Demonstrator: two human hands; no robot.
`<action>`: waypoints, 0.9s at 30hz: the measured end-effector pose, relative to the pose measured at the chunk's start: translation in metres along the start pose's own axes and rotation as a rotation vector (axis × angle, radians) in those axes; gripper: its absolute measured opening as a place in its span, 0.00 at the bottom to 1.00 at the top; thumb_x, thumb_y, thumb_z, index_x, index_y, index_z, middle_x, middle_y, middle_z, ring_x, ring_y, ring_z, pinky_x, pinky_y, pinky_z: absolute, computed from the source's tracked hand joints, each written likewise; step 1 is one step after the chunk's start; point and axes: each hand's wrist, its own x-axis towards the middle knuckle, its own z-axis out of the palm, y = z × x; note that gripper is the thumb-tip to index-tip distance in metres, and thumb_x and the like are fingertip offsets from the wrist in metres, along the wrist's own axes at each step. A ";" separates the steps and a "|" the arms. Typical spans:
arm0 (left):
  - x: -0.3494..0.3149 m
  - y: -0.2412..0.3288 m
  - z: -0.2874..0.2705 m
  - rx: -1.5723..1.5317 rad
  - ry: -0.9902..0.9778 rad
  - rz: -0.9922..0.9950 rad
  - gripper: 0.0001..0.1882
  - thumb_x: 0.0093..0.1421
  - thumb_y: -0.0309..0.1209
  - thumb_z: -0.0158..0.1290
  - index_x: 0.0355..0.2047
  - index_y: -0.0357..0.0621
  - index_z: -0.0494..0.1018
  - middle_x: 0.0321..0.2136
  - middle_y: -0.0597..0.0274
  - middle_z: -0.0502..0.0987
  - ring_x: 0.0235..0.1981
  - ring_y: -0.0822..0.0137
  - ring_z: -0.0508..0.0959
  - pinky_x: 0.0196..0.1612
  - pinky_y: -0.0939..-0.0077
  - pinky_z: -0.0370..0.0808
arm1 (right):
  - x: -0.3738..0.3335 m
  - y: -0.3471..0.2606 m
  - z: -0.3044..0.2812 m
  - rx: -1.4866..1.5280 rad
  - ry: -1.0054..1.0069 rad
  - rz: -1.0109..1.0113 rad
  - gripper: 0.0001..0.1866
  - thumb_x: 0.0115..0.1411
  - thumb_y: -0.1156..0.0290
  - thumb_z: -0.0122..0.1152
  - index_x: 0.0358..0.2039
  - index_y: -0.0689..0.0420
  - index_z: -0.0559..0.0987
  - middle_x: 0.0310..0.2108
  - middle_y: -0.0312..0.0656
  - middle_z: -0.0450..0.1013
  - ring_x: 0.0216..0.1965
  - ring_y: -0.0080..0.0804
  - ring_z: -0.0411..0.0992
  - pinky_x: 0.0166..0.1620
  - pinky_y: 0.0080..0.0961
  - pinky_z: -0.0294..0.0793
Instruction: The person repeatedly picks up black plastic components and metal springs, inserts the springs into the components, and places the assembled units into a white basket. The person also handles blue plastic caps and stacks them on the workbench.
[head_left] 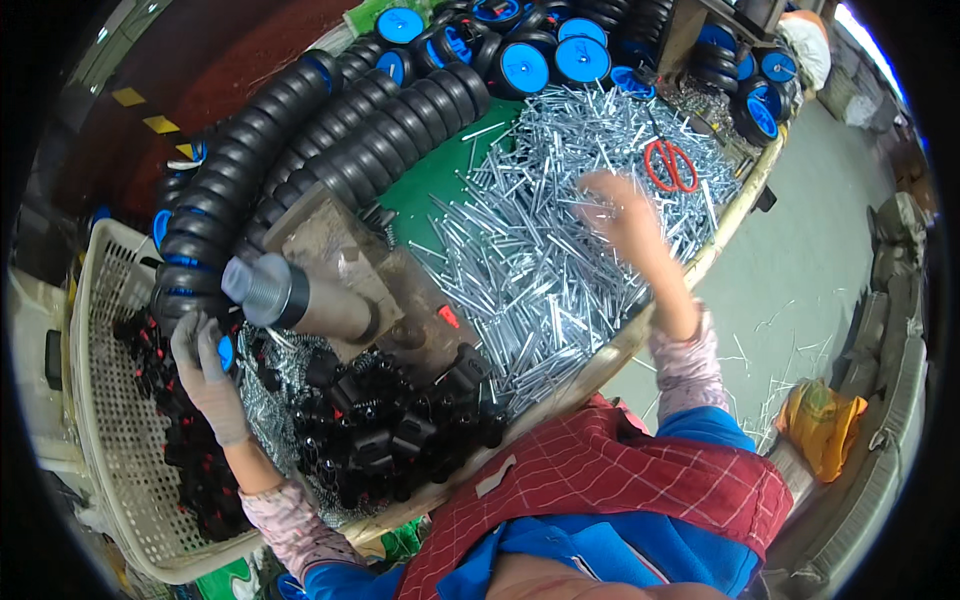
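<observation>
Bright, even overhead light; heavy fisheye bend with a black rim

The heap of metal pins (560, 230) glints sharply; right hand (625, 215) above it is motion-blurred, left hand (205, 375) crisper. Far from the heap edges curve, darken and soften. Shadows are faint.

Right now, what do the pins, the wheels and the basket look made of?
Pins: bare metal, probably steel, from their bright silver glint. Wheels: dull black ribbed tyres, likely rubber, on glossy blue plastic hubs. Basket: cream moulded plastic lattice, by its look.
</observation>
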 end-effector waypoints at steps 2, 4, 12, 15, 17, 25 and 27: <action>0.031 0.010 0.013 0.328 -0.088 0.227 0.14 0.68 0.25 0.49 0.53 0.32 0.71 0.48 0.53 0.77 0.49 0.63 0.77 0.56 0.70 0.71 | 0.012 0.118 -0.035 -0.363 0.329 -0.110 0.17 0.55 0.73 0.70 0.46 0.58 0.80 0.44 0.49 0.78 0.47 0.49 0.75 0.49 0.38 0.74; 0.057 -0.007 0.030 0.224 -0.109 0.269 0.14 0.67 0.25 0.51 0.52 0.35 0.73 0.48 0.53 0.77 0.48 0.62 0.77 0.56 0.70 0.71 | 0.006 0.148 -0.063 -0.543 0.196 0.361 0.17 0.62 0.61 0.64 0.46 0.60 0.80 0.43 0.50 0.78 0.44 0.48 0.77 0.47 0.38 0.75; 0.165 -0.026 0.058 0.836 -0.131 0.560 0.15 0.61 0.30 0.51 0.48 0.42 0.73 0.48 0.49 0.75 0.51 0.47 0.75 0.53 0.60 0.72 | 0.007 0.197 -0.053 -0.455 -0.092 0.613 0.26 0.58 0.75 0.54 0.59 0.48 0.70 0.47 0.47 0.79 0.45 0.49 0.79 0.45 0.43 0.75; 0.206 -0.037 0.042 0.947 -0.169 0.716 0.15 0.59 0.26 0.51 0.47 0.44 0.75 0.45 0.53 0.76 0.46 0.49 0.77 0.49 0.58 0.75 | 0.012 0.173 -0.049 -0.679 0.077 0.498 0.24 0.59 0.76 0.49 0.57 0.45 0.71 0.47 0.50 0.78 0.42 0.51 0.79 0.40 0.45 0.75; 0.232 -0.037 0.056 1.021 -0.248 0.741 0.16 0.58 0.27 0.51 0.48 0.44 0.75 0.45 0.53 0.77 0.47 0.49 0.78 0.49 0.58 0.75 | 0.008 0.159 -0.064 -0.579 0.154 0.658 0.27 0.59 0.78 0.49 0.61 0.50 0.69 0.53 0.49 0.76 0.43 0.43 0.79 0.43 0.39 0.76; 0.252 -0.067 0.119 1.358 -0.442 0.640 0.18 0.56 0.40 0.58 0.45 0.49 0.76 0.44 0.58 0.75 0.49 0.55 0.76 0.51 0.60 0.73 | 0.014 0.083 -0.021 0.175 0.253 0.169 0.28 0.68 0.65 0.55 0.65 0.61 0.63 0.53 0.47 0.71 0.50 0.31 0.71 0.51 0.23 0.69; 0.251 -0.063 0.121 1.433 -0.500 0.716 0.17 0.55 0.42 0.59 0.42 0.48 0.77 0.43 0.60 0.76 0.48 0.57 0.76 0.49 0.60 0.74 | 0.013 0.079 -0.010 0.238 0.205 0.142 0.30 0.67 0.60 0.58 0.64 0.62 0.64 0.48 0.42 0.70 0.44 0.26 0.67 0.46 0.18 0.66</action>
